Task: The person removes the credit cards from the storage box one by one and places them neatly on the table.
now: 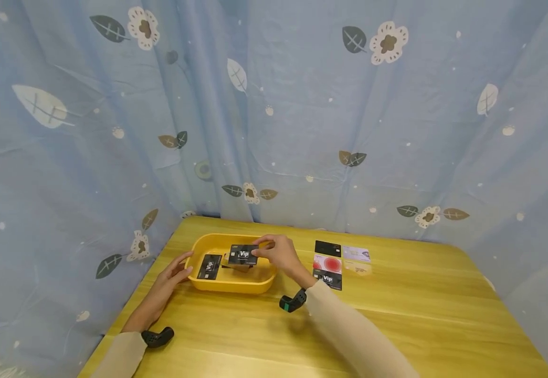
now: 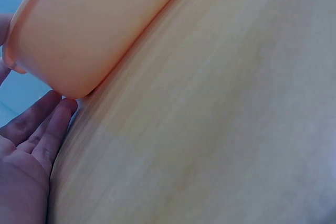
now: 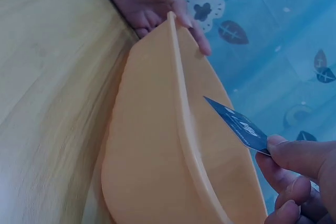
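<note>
My right hand [image 1: 277, 254] pinches a black card marked "Vip" [image 1: 241, 254] by its right end, thumb on top, over the yellow plastic tub [image 1: 231, 286]. In the right wrist view the card [image 3: 236, 124] is tilted above the tub's opening. Another black "Vip" card [image 1: 209, 266] lies inside at the left, and gold and dark cards [image 1: 240, 267] are partly hidden under the held one. My left hand [image 1: 164, 286] holds the tub's left end; some fingers reach over the rim, while other fingers [image 2: 55, 129] lie low against the outside.
Right of the tub, several cards lie flat in two columns: a black card [image 1: 328, 248], a red-and-white one [image 1: 327, 263], a "Vip" card [image 1: 328, 279], a lilac one [image 1: 356, 254] and a yellowish one [image 1: 357, 268]. A patterned blue curtain [image 1: 297, 105] hangs around the wooden table [image 1: 411, 299].
</note>
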`<action>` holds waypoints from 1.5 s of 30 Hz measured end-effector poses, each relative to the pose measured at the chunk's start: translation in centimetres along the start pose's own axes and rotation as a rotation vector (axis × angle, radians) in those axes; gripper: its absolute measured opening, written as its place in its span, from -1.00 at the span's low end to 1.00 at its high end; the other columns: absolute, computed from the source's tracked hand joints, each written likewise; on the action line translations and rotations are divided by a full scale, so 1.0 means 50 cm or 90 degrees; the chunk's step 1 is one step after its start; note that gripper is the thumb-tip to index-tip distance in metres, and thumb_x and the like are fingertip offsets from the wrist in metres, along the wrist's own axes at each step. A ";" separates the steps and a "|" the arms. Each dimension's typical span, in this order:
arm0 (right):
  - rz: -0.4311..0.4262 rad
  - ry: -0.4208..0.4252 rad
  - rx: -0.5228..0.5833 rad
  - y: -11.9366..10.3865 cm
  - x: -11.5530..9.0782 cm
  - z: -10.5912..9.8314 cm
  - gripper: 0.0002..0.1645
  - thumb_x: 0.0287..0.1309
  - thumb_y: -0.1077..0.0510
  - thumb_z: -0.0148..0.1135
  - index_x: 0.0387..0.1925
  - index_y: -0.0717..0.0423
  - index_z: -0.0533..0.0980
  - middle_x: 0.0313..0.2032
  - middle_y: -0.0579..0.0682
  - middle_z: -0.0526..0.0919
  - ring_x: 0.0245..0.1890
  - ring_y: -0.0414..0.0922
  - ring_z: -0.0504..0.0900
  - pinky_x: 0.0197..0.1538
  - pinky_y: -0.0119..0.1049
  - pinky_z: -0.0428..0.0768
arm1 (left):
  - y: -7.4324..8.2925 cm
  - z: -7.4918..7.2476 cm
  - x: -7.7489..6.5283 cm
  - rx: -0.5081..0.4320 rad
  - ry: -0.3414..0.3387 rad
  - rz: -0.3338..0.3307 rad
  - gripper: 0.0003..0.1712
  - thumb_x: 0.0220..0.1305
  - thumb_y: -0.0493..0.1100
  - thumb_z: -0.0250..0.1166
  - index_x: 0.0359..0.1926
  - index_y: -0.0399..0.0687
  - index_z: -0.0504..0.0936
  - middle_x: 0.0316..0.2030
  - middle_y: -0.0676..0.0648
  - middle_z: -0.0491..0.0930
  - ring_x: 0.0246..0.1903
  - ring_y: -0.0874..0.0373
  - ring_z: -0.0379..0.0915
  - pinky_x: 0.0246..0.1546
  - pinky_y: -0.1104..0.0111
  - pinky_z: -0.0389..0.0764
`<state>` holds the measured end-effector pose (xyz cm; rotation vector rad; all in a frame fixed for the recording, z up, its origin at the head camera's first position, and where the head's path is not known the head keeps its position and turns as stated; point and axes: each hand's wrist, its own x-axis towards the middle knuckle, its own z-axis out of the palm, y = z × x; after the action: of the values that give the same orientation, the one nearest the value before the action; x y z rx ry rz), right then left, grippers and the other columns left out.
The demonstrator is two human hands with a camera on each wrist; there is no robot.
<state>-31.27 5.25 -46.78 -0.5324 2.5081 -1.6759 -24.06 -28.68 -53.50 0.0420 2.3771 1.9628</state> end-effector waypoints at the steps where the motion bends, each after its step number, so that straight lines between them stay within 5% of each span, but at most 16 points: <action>1: -0.001 0.004 -0.004 -0.001 -0.003 -0.006 -0.82 0.19 0.06 0.53 -0.15 -0.12 0.77 -0.20 -0.11 0.78 -0.23 0.22 0.73 -0.43 -0.30 0.55 | 0.003 0.000 -0.001 0.000 0.000 -0.001 -0.23 0.52 0.19 0.18 0.61 0.22 0.15 0.59 -0.11 -0.02 0.43 -0.09 0.07 0.34 0.06 0.33; 5: -0.002 0.018 -0.024 -0.002 -0.014 -0.031 -0.80 0.17 0.04 0.54 -0.14 -0.15 0.77 -0.15 -0.11 0.78 -0.18 0.09 0.75 -0.38 -0.30 0.57 | 0.008 -0.003 -0.002 0.002 0.002 -0.003 -0.23 0.54 0.17 0.16 0.62 0.20 0.13 0.60 -0.13 -0.07 0.45 -0.13 0.03 0.36 -0.05 0.28; 10: 0.007 0.016 -0.016 0.001 -0.030 -0.060 -0.78 0.18 0.03 0.53 -0.12 -0.18 0.76 -0.28 -0.12 0.80 -0.25 0.30 0.68 -0.48 -0.31 0.47 | 0.006 -0.004 -0.001 0.003 0.001 -0.005 -0.24 0.54 0.17 0.16 0.62 0.20 0.13 0.60 -0.14 -0.07 0.47 -0.14 0.02 0.35 0.00 0.32; 20: 0.005 0.022 -0.055 0.004 -0.060 -0.101 -0.77 0.19 -0.01 0.52 -0.09 -0.22 0.76 -0.30 -0.14 0.79 -0.43 -0.05 0.64 -0.49 -0.28 0.49 | -0.001 -0.004 -0.003 0.005 -0.001 0.003 -0.25 0.54 0.18 0.16 0.61 0.22 0.15 0.58 -0.10 0.00 0.41 -0.07 0.09 0.09 0.50 0.46; 26: 0.013 0.032 -0.063 0.010 -0.073 -0.118 -0.76 0.20 -0.02 0.51 -0.08 -0.24 0.75 -0.36 -0.15 0.79 -0.44 0.11 0.59 -0.50 -0.28 0.44 | -0.003 -0.001 -0.001 0.005 0.000 0.004 -0.24 0.52 0.19 0.17 0.61 0.21 0.16 0.57 -0.10 0.01 0.40 -0.06 0.10 0.07 0.50 0.47; 33: 0.027 0.041 -0.037 0.016 -0.088 -0.140 -0.76 0.20 -0.01 0.51 -0.08 -0.22 0.75 -0.37 -0.12 0.79 -0.62 -0.14 0.38 -0.55 -0.32 0.35 | -0.002 0.001 0.002 0.004 -0.003 0.007 -0.24 0.52 0.20 0.17 0.61 0.23 0.16 0.55 -0.11 0.06 0.37 -0.06 0.14 0.09 0.50 0.47; 45: 0.032 0.050 -0.040 0.030 -0.124 -0.173 -0.74 0.26 0.01 0.47 -0.02 -0.20 0.73 -0.31 -0.08 0.78 -0.68 -0.10 0.32 -0.57 -0.25 0.38 | -0.003 0.004 -0.001 0.009 -0.002 0.008 -0.22 0.51 0.22 0.17 0.61 0.21 0.15 0.55 -0.11 0.05 0.36 -0.06 0.14 0.09 0.50 0.46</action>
<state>-28.00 15.41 -45.46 -0.4115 2.6140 -1.6360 -24.02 -28.52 -53.67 0.0597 2.3946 1.9506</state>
